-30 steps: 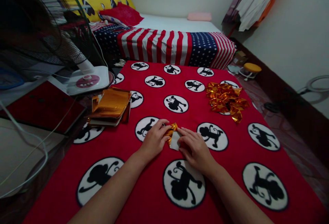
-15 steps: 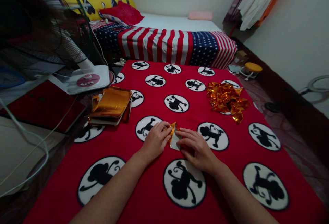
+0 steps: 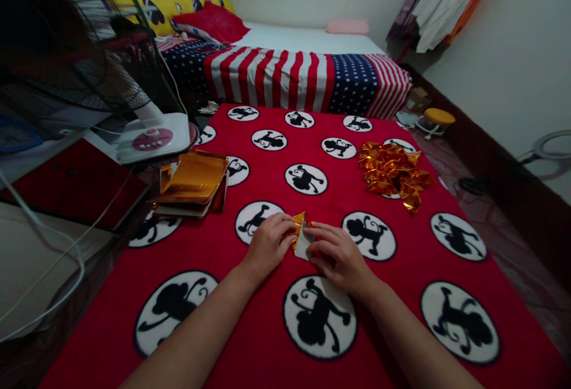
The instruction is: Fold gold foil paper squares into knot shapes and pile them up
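Your partly folded gold foil sheet (image 3: 302, 243) lies near the middle of the tabletop (image 3: 388, 323), on its red monkey-print cloth (image 3: 267, 184), well in from every edge. Your left hand (image 3: 270, 240) has its bent fingers on the gold side; your right hand (image 3: 336, 252) holds the pale side, fingertips close together, though you cannot tell from here how the thumbs grip underneath. Thin foil like this would probably crease off line or tear if your two hands pulled unevenly, and the soft cloth may give under a pressed fold. The stack of gold foil sheets (image 3: 198, 175) sits loosely at the left edge, so a bump from your left arm could tip sheets off; the electric fan (image 3: 156, 139) just beyond might scatter them if its air reached that way. Toward the far right corner, the heap of folded foil pieces (image 3: 392, 169) could be crushed by a careless sleeve or elbow.
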The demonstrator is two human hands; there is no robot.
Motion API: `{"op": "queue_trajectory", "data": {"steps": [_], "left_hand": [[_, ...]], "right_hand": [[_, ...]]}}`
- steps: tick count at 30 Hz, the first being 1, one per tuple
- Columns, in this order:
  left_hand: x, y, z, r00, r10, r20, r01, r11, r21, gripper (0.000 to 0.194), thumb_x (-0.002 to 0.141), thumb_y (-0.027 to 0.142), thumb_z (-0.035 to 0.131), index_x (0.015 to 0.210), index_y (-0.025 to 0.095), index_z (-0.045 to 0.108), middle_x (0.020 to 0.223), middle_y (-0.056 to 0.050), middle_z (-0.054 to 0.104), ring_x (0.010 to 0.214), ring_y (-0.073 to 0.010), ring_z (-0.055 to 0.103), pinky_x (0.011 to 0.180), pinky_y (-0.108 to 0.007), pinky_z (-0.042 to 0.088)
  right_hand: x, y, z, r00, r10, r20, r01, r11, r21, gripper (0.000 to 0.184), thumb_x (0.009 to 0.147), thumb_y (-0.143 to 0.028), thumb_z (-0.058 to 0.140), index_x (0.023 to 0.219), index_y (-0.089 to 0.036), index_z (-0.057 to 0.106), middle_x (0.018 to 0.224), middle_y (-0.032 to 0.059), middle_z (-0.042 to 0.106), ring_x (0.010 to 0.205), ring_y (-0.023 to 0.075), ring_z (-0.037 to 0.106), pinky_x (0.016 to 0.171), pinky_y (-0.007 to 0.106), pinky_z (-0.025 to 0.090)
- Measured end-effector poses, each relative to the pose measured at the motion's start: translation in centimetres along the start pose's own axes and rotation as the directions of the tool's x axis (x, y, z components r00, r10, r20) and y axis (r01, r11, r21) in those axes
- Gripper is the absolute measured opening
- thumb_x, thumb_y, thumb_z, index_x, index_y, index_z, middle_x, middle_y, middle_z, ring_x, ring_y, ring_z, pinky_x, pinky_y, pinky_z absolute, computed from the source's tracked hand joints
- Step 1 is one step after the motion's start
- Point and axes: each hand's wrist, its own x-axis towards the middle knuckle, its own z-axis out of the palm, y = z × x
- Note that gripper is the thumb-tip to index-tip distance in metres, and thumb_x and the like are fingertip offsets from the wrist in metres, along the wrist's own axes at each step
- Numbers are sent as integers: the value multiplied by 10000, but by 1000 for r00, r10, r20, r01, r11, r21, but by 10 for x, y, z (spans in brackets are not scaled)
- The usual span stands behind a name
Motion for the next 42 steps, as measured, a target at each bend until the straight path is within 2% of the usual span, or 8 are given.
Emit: {"op": "queue_trajectory", "data": {"steps": [4, 12, 17, 24, 32, 36, 42], "left_hand": [[-1, 2, -2, 999, -39, 12, 39, 999, -30, 100, 790, 82, 638, 803, 179, 619, 961, -43, 636, 941, -186, 592, 858, -341, 477], [-3, 6, -12, 994, -42, 104, 52, 994, -97, 122, 767, 63, 655, 743, 183, 659, 1097, -58, 614, 1040, -194, 588, 907, -350, 473], [-6, 5, -8, 997, -42, 65, 48, 995, -88, 120, 761, 65, 665, 740, 184, 665, 1070, -53, 621, 1023, -193, 590, 904, -358, 480], [-9, 5, -7, 998, -33, 46, 37, 996, -80, 110, 790, 87, 647, 759, 186, 683, 1080, -62, 629, 1036, -199, 589, 914, -375, 487], [-10, 8, -4, 998, -61, 18, 62, 996, -60, 87, 737, 113, 704, 749, 185, 657, 1098, -57, 622, 1057, -208, 582, 941, -390, 474], [-10, 8, -1, 997, -80, 1, 80, 995, -60, 80, 741, 120, 704, 741, 184, 656, 1089, -55, 617, 1060, -207, 576, 945, -387, 467], [-9, 6, -4, 997, -72, 33, 75, 993, -88, 96, 764, 91, 674, 752, 186, 666, 1093, -58, 619, 1062, -204, 579, 943, -385, 470]], "right_hand": [[0, 2, -2, 999, -35, 18, 35, 999, -16, 140, 839, -186, 638, 956, -258, 664, 1260, 44, 633, 1257, 258, 491, 969, 450, 421], [5, -6, -6, 998, 60, 37, -62, 996, 65, 391, 728, -8, 595, 1022, -260, 645, 1265, 28, 621, 1217, 227, 504, 1001, 434, 408], [3, -1, 0, 997, 78, -7, -77, 995, 65, 321, 771, -72, 634, 1034, -255, 641, 1266, 57, 614, 1194, 246, 519, 969, 455, 420], [1, 2, 7, 996, 39, -86, -37, 999, 26, 194, 855, -183, 626, 1033, -256, 650, 1230, 74, 635, 1174, 249, 545, 939, 449, 445], [3, -1, 8, 995, 43, -93, -41, 999, 23, 300, 820, -105, 584, 1073, -260, 629, 1229, 63, 629, 1180, 238, 530, 949, 445, 435], [4, -3, 11, 991, 69, -115, -68, 998, 13, 298, 788, -222, 689, 1078, -252, 630, 1222, 78, 627, 1150, 261, 540, 934, 458, 439], [3, 2, 14, 984, 79, -162, -67, 995, 80, 218, 834, -126, 609, 986, -267, 675, 1208, 60, 630, 1136, 242, 552, 921, 448, 446]]}}
